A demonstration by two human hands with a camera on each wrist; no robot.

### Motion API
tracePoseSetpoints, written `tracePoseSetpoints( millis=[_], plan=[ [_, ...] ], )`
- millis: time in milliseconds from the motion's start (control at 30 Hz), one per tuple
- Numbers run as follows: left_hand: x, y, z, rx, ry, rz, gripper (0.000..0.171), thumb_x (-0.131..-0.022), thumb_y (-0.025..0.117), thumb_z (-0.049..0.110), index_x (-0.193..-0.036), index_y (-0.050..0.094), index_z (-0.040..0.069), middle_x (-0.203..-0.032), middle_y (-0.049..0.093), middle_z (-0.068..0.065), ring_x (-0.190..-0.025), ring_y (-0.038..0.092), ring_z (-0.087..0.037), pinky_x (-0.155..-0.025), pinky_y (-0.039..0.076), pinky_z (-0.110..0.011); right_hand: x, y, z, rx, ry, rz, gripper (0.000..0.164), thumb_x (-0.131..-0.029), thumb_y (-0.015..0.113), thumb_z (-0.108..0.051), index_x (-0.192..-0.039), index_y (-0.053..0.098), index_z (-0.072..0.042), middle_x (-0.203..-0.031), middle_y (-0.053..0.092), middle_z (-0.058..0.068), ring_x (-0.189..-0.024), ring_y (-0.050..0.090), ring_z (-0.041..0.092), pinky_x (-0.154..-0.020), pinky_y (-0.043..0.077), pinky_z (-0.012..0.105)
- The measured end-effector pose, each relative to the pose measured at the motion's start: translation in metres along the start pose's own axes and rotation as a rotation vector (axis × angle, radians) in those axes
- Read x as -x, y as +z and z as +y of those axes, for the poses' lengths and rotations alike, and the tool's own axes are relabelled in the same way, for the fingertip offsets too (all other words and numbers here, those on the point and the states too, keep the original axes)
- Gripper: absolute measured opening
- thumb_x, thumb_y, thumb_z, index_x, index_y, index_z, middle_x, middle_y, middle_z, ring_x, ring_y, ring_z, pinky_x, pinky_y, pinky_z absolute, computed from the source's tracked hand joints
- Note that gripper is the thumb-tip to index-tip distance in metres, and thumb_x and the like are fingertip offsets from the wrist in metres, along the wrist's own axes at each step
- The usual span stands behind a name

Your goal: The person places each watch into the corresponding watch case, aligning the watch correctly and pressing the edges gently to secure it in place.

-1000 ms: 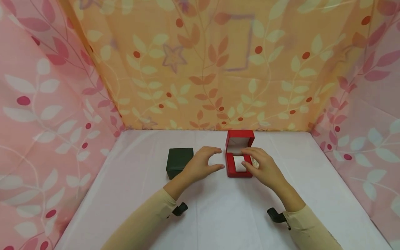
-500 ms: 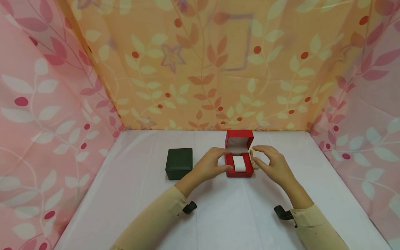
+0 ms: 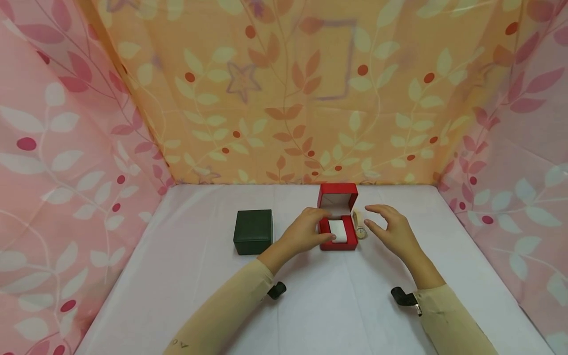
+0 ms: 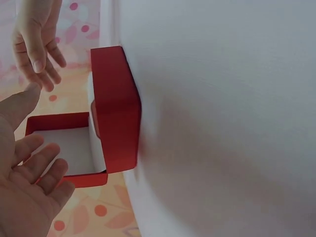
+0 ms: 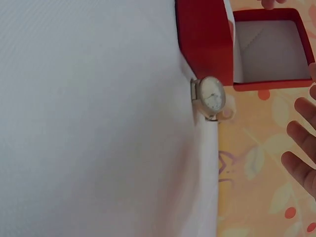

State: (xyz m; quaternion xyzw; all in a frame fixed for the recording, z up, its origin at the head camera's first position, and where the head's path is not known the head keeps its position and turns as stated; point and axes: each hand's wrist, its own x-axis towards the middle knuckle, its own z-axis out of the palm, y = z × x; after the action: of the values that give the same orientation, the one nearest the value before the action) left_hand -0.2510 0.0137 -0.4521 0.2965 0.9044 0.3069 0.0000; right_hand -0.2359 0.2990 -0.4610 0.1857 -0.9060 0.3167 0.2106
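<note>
A red watch box (image 3: 352,241) stands on the table with its lid raised, and a white cushion (image 3: 338,230) sits inside. Over the box's left side is my left hand (image 3: 306,230), its fingers and thumb spread and holding nothing. Just right of the box a pale-strapped wristwatch (image 3: 361,230) lies on the cloth; its round dial (image 5: 212,94) shows in the right wrist view. My right hand (image 3: 395,234) hovers to the right of the watch, thumb and fingers apart, with nothing between them. In the left wrist view both hands are apart from each other.
A closed dark green box (image 3: 253,231) stands left of the red one, near my left forearm. White cloth (image 3: 319,305) covers the table. A patterned orange curtain (image 3: 266,123) rises behind it, with pink patterned curtains on both sides.
My right hand has moved right, from over the red box to beyond the watch, which now shows more fully. My left hand has shifted right, over the box's left side.
</note>
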Motion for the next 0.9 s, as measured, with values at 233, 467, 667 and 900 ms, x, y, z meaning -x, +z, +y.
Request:
tracePoseSetpoints(
  millis=[233,467,667,900],
  plan=[
    [-0.008,0.009,-0.006,0.016,-0.031,-0.02,0.061,-0.088,0.081,0.038,-0.14,0.06,0.015,-0.135,0.064,-0.004,-0.128,0.051,-0.018,-0.1,0.054,-0.033,0.004,0.0,0.014,0.003,0.066,-0.032,0.04,-0.091,0.078,-0.016,-0.129,0.068,-0.007,-0.129,0.068,0.016,-0.125,0.059,0.037,-0.105,0.044,0.061],
    [-0.013,0.015,-0.014,0.028,-0.044,-0.04,0.059,-0.088,0.081,0.039,-0.139,0.061,0.016,-0.132,0.064,-0.003,-0.126,0.05,-0.017,-0.096,0.056,-0.031,0.002,0.004,0.023,-0.019,0.12,-0.08,0.042,-0.091,0.079,-0.02,-0.13,0.067,-0.008,-0.131,0.067,0.015,-0.128,0.057,0.037,-0.108,0.042,0.059],
    [-0.02,0.019,-0.016,0.0,-0.047,-0.059,0.06,-0.088,0.081,0.04,-0.14,0.06,0.017,-0.132,0.064,0.0,-0.127,0.049,-0.016,-0.099,0.054,-0.032,0.001,0.006,0.03,-0.042,0.187,-0.133,0.044,-0.092,0.078,-0.024,-0.132,0.066,-0.007,-0.133,0.066,0.017,-0.13,0.055,0.04,-0.11,0.04,0.061],
    [-0.026,0.025,-0.014,-0.027,-0.017,-0.075,0.062,-0.087,0.082,0.042,-0.139,0.062,0.015,-0.13,0.066,0.001,-0.123,0.05,-0.016,-0.101,0.051,-0.029,0.003,0.007,0.04,-0.068,0.242,-0.172,0.044,-0.093,0.077,-0.024,-0.132,0.066,-0.006,-0.134,0.065,0.019,-0.134,0.052,0.041,-0.112,0.037,0.063]
  ],
)
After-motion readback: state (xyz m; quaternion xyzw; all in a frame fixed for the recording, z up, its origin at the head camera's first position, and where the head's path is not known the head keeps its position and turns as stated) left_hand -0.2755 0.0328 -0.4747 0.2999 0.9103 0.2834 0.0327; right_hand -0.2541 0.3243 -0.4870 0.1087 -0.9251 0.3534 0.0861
